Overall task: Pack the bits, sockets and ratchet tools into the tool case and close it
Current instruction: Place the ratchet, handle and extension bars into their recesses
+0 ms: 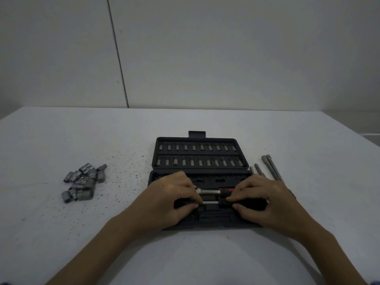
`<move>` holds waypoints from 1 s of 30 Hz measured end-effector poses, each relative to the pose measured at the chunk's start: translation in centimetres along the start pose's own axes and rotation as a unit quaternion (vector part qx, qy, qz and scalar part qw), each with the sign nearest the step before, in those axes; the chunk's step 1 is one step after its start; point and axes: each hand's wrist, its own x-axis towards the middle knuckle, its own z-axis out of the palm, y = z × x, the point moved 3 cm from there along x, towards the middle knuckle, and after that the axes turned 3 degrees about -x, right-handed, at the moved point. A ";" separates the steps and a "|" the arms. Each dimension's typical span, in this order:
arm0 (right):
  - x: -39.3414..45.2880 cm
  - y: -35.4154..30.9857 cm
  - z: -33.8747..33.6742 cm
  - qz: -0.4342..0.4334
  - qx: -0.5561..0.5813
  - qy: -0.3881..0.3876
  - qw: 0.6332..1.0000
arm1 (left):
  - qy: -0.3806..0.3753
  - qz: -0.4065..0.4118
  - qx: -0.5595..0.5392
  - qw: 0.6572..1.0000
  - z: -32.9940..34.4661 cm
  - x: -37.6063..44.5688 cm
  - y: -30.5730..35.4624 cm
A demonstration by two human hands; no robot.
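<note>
Grey tabletop [185, 254] carries everything; the black tool case [197, 182] lies open at its middle and serves as landmark. Case lid, the far half, lies flat with two rows of bits [197, 155] seated upright in their slots, so that portion appears packed. Over the near half, both hands work one tool. The left hand [170, 198] pinches the bare metal shaft of a ratchet tool [211, 202] between thumb and fingertips; the right hand [265, 200] likewise grips its dark handle end. Holding both ends likely keeps the tool level so it drops square into its moulded recess. A second tool with a red-marked handle [224, 191] lies just beyond it, seemingly already seated. Well left of the case sits a loose heap of sockets [84, 182], unpacked. Just right of the case lie several long extension bars [269, 167], also unpacked. Open table surrounds the case on all sides, and both forearms have free approach from the near edge.
</note>
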 end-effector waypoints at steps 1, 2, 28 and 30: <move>0.0 0.0 0.0 0.002 0.002 0.002 1.000 | 0.000 0.001 0.001 1.000 0.0 0.0 0.0; 0.0 0.0 -0.1 0.005 0.006 0.005 1.000 | 0.000 0.001 0.003 1.000 0.0 0.0 0.0; -0.2 0.8 -0.1 0.030 -0.017 -0.001 0.999 | -0.001 0.005 0.037 0.999 0.5 -0.1 -0.5; -0.3 0.9 -0.1 0.032 -0.022 -0.002 0.999 | 0.000 0.007 0.037 0.999 0.5 -0.1 -0.5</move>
